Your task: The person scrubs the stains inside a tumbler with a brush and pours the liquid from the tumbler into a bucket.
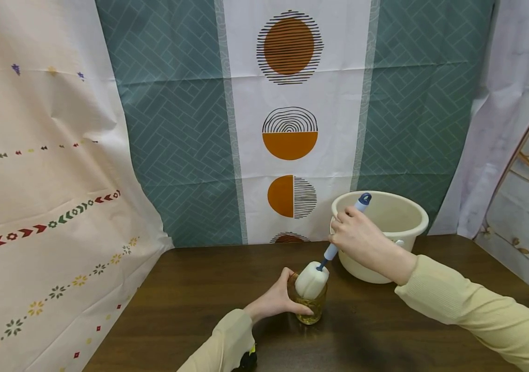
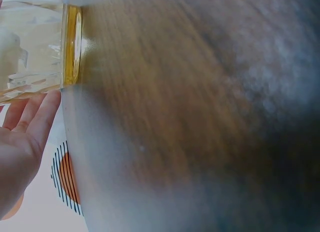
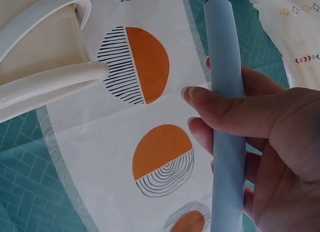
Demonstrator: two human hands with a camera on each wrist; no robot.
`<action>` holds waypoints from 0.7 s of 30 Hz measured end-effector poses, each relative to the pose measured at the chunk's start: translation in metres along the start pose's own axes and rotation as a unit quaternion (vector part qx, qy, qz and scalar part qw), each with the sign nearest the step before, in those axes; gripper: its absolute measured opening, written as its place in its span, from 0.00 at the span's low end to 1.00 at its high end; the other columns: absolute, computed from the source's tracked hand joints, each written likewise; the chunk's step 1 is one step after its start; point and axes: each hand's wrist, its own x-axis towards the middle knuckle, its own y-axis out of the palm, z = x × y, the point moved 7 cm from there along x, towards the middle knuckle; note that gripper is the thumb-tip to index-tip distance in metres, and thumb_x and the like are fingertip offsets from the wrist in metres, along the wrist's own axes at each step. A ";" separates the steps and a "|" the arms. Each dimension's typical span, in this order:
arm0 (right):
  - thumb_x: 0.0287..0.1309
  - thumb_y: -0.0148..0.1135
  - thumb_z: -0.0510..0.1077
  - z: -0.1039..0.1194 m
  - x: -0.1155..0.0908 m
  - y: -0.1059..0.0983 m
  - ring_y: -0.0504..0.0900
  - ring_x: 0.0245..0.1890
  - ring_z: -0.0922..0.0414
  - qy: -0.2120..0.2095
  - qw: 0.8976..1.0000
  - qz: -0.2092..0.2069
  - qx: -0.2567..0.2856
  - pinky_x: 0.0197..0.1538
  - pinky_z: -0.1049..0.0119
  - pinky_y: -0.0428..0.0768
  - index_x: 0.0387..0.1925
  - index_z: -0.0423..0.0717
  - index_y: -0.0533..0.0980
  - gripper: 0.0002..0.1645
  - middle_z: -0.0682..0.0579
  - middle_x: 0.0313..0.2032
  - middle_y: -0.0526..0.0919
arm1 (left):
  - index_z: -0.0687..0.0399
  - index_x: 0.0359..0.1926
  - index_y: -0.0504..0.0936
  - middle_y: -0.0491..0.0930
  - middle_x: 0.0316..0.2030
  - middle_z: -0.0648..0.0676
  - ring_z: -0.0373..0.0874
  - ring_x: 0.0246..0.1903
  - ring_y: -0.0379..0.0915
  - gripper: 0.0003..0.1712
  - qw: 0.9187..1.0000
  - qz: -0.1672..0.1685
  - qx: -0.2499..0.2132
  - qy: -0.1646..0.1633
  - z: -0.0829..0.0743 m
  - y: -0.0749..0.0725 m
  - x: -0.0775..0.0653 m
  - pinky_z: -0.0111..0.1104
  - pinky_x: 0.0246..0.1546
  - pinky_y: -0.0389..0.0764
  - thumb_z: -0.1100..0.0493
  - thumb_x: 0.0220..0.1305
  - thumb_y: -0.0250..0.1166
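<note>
An amber glass [image 1: 311, 312] stands on the brown table, with my left hand [image 1: 275, 299] holding it, thumb in front and fingers on the far side. In the left wrist view the glass [image 2: 37, 47] lies against several fingers [image 2: 45, 115]. The white sponge head of a bottle brush [image 1: 311, 281] sits partly inside the glass, its upper part above the rim. My right hand [image 1: 359, 238] grips the brush's light blue handle, which slants up to the right. In the right wrist view, thumb and fingers wrap round that handle [image 3: 227, 162].
A cream plastic bucket [image 1: 357, 266] stands behind the glass to the right, near my right hand. A patterned cloth [image 1: 199, 129] hangs at the table's back edge. By my left sleeve a small black and yellow thing [image 1: 248, 357] shows partly.
</note>
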 end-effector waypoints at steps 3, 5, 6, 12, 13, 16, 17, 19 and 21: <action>0.33 0.73 0.41 -0.001 -0.001 -0.001 0.70 0.24 0.54 0.000 1.000 0.000 0.003 0.33 0.61 0.63 0.20 0.53 0.80 0.08 0.52 0.20 0.72 | 0.52 0.45 0.58 0.65 0.45 0.48 0.41 0.47 0.63 0.38 1.000 -0.002 0.004 -0.002 0.000 0.000 0.000 0.40 0.47 0.63 0.51 0.41 0.75; 0.33 0.73 0.41 -0.001 -0.001 -0.001 0.70 0.24 0.54 0.000 1.000 0.002 0.004 0.33 0.61 0.63 0.19 0.53 0.80 0.08 0.52 0.19 0.72 | 0.52 0.45 0.58 0.65 0.45 0.48 0.41 0.46 0.63 0.38 1.000 -0.003 0.007 -0.002 0.000 0.000 0.000 0.40 0.47 0.63 0.51 0.41 0.75; 0.33 0.73 0.41 -0.001 -0.001 -0.001 0.70 0.25 0.54 -0.001 1.000 0.004 0.004 0.32 0.61 0.63 0.19 0.53 0.80 0.08 0.52 0.19 0.72 | 0.52 0.45 0.58 0.65 0.45 0.49 0.42 0.46 0.63 0.38 1.000 -0.003 0.006 -0.001 0.000 0.000 0.000 0.40 0.47 0.63 0.51 0.41 0.75; 0.32 0.74 0.40 0.000 0.000 -0.001 0.70 0.25 0.54 -0.005 1.000 0.012 0.005 0.33 0.61 0.63 0.19 0.54 0.80 0.09 0.52 0.20 0.72 | 0.52 0.45 0.58 0.65 0.44 0.49 0.42 0.44 0.64 0.37 1.000 -0.001 0.000 0.002 -0.001 0.000 -0.001 0.39 0.46 0.64 0.52 0.42 0.75; 0.32 0.74 0.40 0.000 0.000 -0.001 0.70 0.25 0.54 -0.006 1.000 0.013 0.005 0.33 0.61 0.63 0.20 0.54 0.80 0.09 0.52 0.20 0.73 | 0.52 0.45 0.58 0.65 0.44 0.49 0.42 0.44 0.64 0.37 1.000 -0.001 -0.001 0.002 -0.001 0.001 -0.001 0.39 0.46 0.64 0.52 0.42 0.75; 0.32 0.74 0.41 0.000 -0.001 -0.002 0.71 0.25 0.54 -0.007 1.000 0.014 0.009 0.33 0.61 0.63 0.20 0.55 0.81 0.09 0.53 0.21 0.73 | 0.52 0.46 0.58 0.65 0.44 0.49 0.42 0.44 0.65 0.38 1.000 -0.001 -0.003 0.002 -0.001 0.001 -0.001 0.39 0.45 0.64 0.52 0.41 0.75; 0.32 0.74 0.41 -0.001 -0.001 -0.002 0.71 0.25 0.54 -0.007 1.000 0.014 0.010 0.33 0.61 0.63 0.20 0.55 0.81 0.09 0.53 0.21 0.73 | 0.52 0.46 0.58 0.65 0.44 0.49 0.42 0.44 0.65 0.38 1.000 0.000 -0.004 0.001 -0.001 0.001 -0.001 0.39 0.45 0.65 0.52 0.41 0.75; 0.32 0.73 0.41 -0.001 -0.001 -0.003 0.71 0.25 0.54 -0.008 1.000 0.013 0.014 0.33 0.61 0.63 0.21 0.56 0.81 0.09 0.53 0.21 0.74 | 0.53 0.47 0.58 0.66 0.43 0.50 0.42 0.44 0.65 0.38 1.000 0.000 -0.007 0.002 -0.001 0.001 -0.001 0.38 0.45 0.65 0.52 0.41 0.75; 0.32 0.73 0.41 -0.001 -0.001 -0.003 0.72 0.25 0.55 -0.009 1.000 0.012 0.015 0.33 0.61 0.63 0.21 0.57 0.81 0.09 0.53 0.21 0.74 | 0.53 0.47 0.58 0.66 0.43 0.50 0.41 0.44 0.65 0.39 1.000 0.000 -0.010 0.002 -0.001 0.001 0.000 0.37 0.45 0.66 0.53 0.41 0.75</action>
